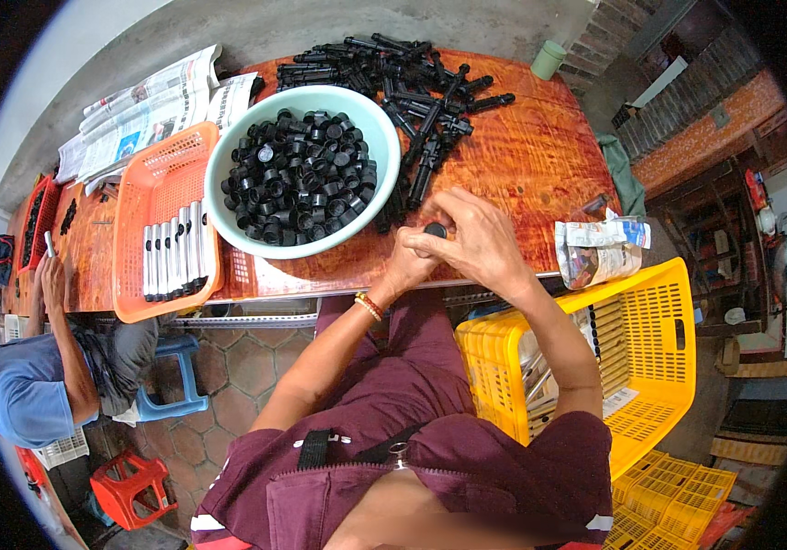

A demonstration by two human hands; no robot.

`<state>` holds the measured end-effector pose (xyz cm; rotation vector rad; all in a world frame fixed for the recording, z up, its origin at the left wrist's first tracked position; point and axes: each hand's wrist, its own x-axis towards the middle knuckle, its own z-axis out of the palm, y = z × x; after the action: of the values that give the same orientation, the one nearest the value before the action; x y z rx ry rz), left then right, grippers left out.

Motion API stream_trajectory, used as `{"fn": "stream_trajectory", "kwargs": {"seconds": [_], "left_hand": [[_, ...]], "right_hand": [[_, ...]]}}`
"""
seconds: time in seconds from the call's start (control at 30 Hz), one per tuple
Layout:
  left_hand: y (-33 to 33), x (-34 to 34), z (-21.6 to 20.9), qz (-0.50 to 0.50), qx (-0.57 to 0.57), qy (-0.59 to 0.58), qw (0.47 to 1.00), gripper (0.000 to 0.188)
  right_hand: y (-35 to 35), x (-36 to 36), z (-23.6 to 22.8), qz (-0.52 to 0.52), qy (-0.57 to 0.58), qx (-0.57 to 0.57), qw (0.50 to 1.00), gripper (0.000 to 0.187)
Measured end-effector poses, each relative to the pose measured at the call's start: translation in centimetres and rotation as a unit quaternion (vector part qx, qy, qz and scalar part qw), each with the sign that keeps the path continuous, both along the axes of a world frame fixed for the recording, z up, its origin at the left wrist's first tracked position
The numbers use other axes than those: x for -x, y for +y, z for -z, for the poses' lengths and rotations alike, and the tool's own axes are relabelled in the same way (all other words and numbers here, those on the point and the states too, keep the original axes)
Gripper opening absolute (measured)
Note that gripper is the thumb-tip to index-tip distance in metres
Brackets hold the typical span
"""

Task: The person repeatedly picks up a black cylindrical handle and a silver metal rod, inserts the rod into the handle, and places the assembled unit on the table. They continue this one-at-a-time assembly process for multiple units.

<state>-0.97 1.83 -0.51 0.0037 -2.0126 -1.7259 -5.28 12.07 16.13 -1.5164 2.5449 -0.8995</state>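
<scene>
My left hand [410, 259] is closed at the table's near edge, around a black round-ended piece [436, 230] whose flat end shows between my hands. The rest of that piece is hidden by my fingers. Bent over it from the right is my right hand [487, 240], thumb and fingers curled at the black end. Just left of my hands stands a pale green basin [392, 174] holding many small black caps [306, 174]. Behind my hands, black tubular parts [426, 119] lie heaped on the table.
An orange basket [141, 174] holds silver tubes [173, 247]. Newspapers [150, 115] lie behind it. A plastic pouch [600, 252] sits at the table's right edge, above a yellow crate [655, 367]. Another person [40, 376] works at the left, near blue [173, 376] and red [132, 490] stools.
</scene>
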Motion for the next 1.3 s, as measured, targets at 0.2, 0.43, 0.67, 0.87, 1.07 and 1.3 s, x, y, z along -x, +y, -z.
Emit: {"fn": "stream_trajectory", "kwargs": {"seconds": [0.2,0.43,0.67,0.87,1.07,1.3], "left_hand": [[1.8,-0.1,1.1,0.024,0.052,0.030,0.998,0.014],[0.7,-0.6,2.6,0.042,0.066,-0.004,0.997,0.014],[1.3,-0.4,3.7,0.043,0.075,-0.008,0.996,0.014],[2.1,0.1,4.1,0.037,0.073,0.003,0.997,0.016],[0.9,0.3,3.5,0.049,0.064,-0.004,0.997,0.017],[-0.9,0.3,2.6,0.088,0.048,-0.033,0.994,0.020]], "right_hand": [[-4.0,0.8,1.1,-0.164,0.044,-0.113,0.979,0.044],[-5.3,1.0,3.2,-0.193,0.038,-0.266,0.943,0.049],[-4.9,1.0,4.5,-0.153,0.063,-0.214,0.963,0.039],[-4.2,0.6,4.9,-0.101,0.080,-0.166,0.978,0.036],[-4.1,1.8,1.9,-0.217,-0.056,-0.251,0.942,0.039],[-4.8,2.0,2.9,-0.236,-0.004,-0.231,0.944,0.040]]}}
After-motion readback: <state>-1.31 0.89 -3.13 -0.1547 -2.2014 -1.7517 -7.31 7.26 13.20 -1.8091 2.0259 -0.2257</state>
